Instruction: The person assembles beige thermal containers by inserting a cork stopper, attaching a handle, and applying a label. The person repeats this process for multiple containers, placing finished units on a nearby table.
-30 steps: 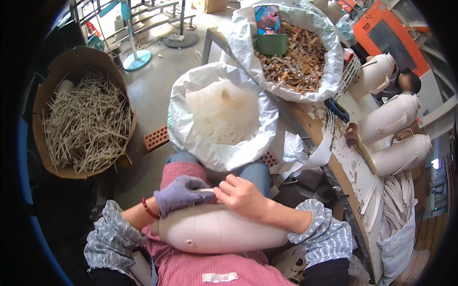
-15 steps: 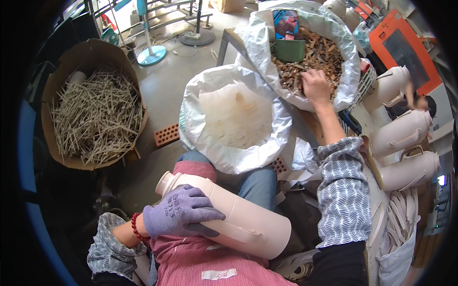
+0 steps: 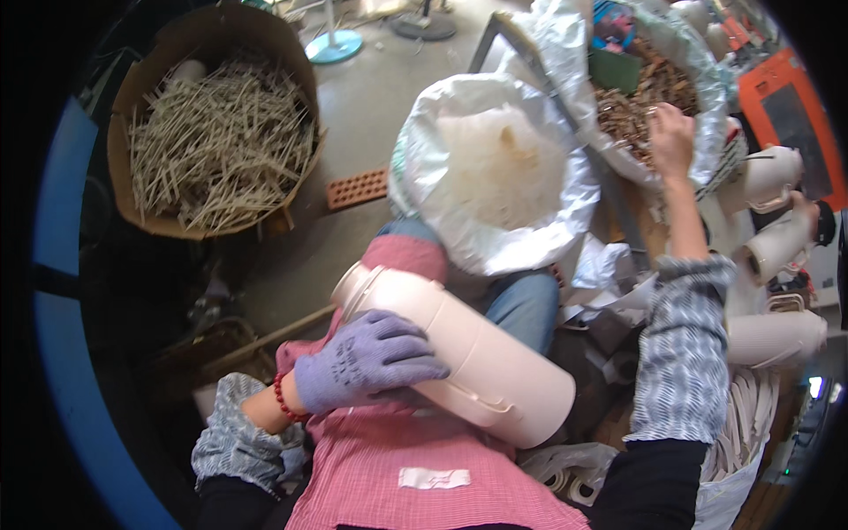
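A pale pink plastic thermos jug shell [image 3: 495, 353] lies slantwise across my lap, its narrow neck at the upper left and its side handle facing me. My left hand [image 3: 375, 360], in a purple work glove, is wrapped over the shell near the handle. My bare right hand [image 3: 673, 141] reaches into a white woven bag [image 3: 707, 150] at the upper right. Its fingers are curled together at the small brown pieces [image 3: 632, 124] inside; whatever they pinch is too small to name. Beside those pieces sits a green box-like object [image 3: 616, 71].
A second white bag [image 3: 433, 238] with cloudy lining stands before my knees. At left is a cardboard bin [image 3: 124, 190] of thin pale sticks; a perforated brick [image 3: 357, 188] lies between. More jug shells [image 3: 777, 338] stand at right, one touched by another person's hand [image 3: 802, 210].
The whole view has shifted, so things sit further right and higher. My right hand stays in the brown pieces and my left on the shell. The other person's hand has moved to the middle shell, now tilted.
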Demonstrator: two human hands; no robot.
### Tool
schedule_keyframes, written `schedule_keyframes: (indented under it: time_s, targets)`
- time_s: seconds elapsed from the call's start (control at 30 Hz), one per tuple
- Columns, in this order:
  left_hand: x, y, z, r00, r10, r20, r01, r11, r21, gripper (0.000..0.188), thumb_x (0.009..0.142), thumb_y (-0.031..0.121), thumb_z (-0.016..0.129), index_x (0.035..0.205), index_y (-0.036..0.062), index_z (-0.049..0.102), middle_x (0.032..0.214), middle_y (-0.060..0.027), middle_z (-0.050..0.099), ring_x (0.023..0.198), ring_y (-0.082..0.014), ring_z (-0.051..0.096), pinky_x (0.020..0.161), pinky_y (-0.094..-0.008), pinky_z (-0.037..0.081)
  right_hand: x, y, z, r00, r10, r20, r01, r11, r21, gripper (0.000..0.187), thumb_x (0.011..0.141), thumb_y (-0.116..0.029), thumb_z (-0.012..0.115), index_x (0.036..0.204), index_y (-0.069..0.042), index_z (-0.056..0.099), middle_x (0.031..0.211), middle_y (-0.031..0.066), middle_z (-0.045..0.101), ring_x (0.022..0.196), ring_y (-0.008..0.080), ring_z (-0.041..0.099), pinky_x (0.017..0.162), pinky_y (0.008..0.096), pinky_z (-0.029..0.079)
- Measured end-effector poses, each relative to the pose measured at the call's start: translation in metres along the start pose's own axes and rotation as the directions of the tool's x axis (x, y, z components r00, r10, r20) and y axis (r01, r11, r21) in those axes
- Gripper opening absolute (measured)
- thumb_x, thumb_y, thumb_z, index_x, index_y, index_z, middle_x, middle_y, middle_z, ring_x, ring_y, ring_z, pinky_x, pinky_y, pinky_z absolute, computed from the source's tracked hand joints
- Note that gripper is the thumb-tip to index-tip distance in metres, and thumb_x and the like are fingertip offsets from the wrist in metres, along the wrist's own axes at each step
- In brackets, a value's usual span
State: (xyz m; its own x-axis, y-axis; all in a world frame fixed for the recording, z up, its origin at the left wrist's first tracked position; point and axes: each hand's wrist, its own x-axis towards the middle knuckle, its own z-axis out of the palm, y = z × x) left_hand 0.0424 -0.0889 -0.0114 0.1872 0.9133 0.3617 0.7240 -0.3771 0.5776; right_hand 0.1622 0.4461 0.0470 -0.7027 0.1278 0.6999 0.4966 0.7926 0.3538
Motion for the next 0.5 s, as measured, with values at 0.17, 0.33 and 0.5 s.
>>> schedule_keyframes:
  time_s: [0.17, 0.33, 0.5]
  targets:
    - [-0.023, 0.007, 0.014, 0.984, -0.097, -0.15, 0.083, 0.992, -0.097, 0.055, 0.07, 0.027, 0.073, 0.122, 0.0116, 0.061, 0.116, -0.0064, 0.061, 0.106, -0.0268, 0.059, 0.091, -0.041, 0.047, -0.044, -0.18, -0.144, 0.793, -0.331, 0.512, -0.372, 0.401, 0.837, 0.02, 0.081, -0.005, 0.068, 0.1, 0.0, 0.068, 0.089, 0.0094, 0.07, 0.078, 0.0167, 0.066, 0.07, 0.0294, 0.052]
    - [-0.033, 0.006, 0.021, 0.965, -0.136, -0.225, 0.1, 0.981, -0.165, 0.056, 0.067, 0.021, 0.077, 0.12, 0.0095, 0.061, 0.122, -0.0126, 0.06, 0.106, -0.0296, 0.06, 0.092, -0.0419, 0.047, -0.091, -0.266, -0.216, 0.571, -0.65, 0.501, -0.63, 0.045, 0.775, 0.024, 0.078, -0.02, 0.077, 0.092, -0.002, 0.068, 0.081, 0.0101, 0.066, 0.072, 0.0225, 0.066, 0.064, 0.0303, 0.051]
    - [-0.036, 0.003, 0.021, 0.972, -0.116, -0.206, 0.087, 0.986, -0.143, 0.059, 0.066, 0.019, 0.078, 0.121, 0.0099, 0.06, 0.124, -0.0135, 0.059, 0.106, -0.0306, 0.06, 0.091, -0.0421, 0.047, -0.092, -0.286, -0.22, 0.514, -0.65, 0.559, -0.694, 0.066, 0.717, 0.028, 0.08, -0.03, 0.072, 0.084, -0.002, 0.067, 0.079, 0.0137, 0.067, 0.078, 0.032, 0.066, 0.071, 0.0381, 0.052]
